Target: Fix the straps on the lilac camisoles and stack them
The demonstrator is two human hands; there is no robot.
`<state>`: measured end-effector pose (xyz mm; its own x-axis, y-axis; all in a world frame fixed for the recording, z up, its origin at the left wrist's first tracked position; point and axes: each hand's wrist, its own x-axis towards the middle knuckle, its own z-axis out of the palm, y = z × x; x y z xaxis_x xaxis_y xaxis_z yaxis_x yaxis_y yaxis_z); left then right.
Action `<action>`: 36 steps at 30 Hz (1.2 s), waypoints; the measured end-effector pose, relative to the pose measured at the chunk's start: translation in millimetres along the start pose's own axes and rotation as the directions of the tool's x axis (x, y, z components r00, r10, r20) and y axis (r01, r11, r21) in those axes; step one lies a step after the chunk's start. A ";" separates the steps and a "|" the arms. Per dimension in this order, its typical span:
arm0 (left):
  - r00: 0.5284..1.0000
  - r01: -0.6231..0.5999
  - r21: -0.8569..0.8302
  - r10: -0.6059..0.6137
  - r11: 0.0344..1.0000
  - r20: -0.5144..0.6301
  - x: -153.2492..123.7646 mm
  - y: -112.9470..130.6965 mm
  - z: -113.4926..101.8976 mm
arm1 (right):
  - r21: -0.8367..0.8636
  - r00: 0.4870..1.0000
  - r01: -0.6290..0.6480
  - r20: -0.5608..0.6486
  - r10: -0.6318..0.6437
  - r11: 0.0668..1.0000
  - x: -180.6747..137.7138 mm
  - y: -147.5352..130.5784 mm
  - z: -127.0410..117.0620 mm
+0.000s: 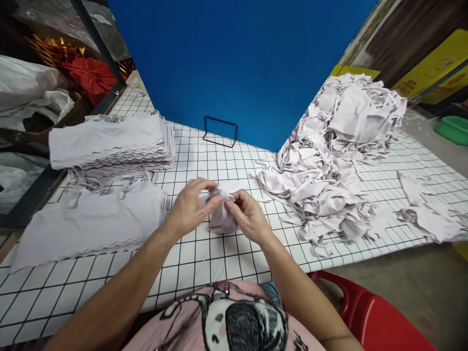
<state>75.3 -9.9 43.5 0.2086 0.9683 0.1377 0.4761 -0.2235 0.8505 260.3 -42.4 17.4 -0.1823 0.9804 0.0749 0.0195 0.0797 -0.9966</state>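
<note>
A small piece of pale lilac-grey fabric [221, 219] is held between my two hands, just above the middle of the checked table. My right hand [250, 214] pinches its upper right edge between thumb and fingers. On its left side, my left hand [192, 204] has thumb and forefinger curved around the cloth's upper edge. The lower part of the piece hangs toward the tabletop. Close to my left forearm are stacked garment pieces [109, 214] in the same fabric, with thin straps. Another folded stack [106, 141] sits behind them.
Right of my hands, a large loose heap of matching fabric pieces [325, 180] spreads over the checked tablecloth [197, 273]. A few pieces [431, 209] lie farther right. Behind are a black wire frame [220, 131] and a tall blue panel [237, 63]. A red chair [380, 317] stands lower right.
</note>
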 end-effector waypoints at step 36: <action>0.993 0.121 -0.321 -0.119 0.939 0.027 42.5 -2.2 -109.8 | -0.437 0.885 0.418 0.394 -0.248 0.796 4.6 -106.4 -123.7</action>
<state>-10.7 44.0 103.1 0.1734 0.9846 0.0222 0.1987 -0.0570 0.9784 379.0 -24.1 127.9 -0.5533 0.7769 0.3005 0.3694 0.5522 -0.7474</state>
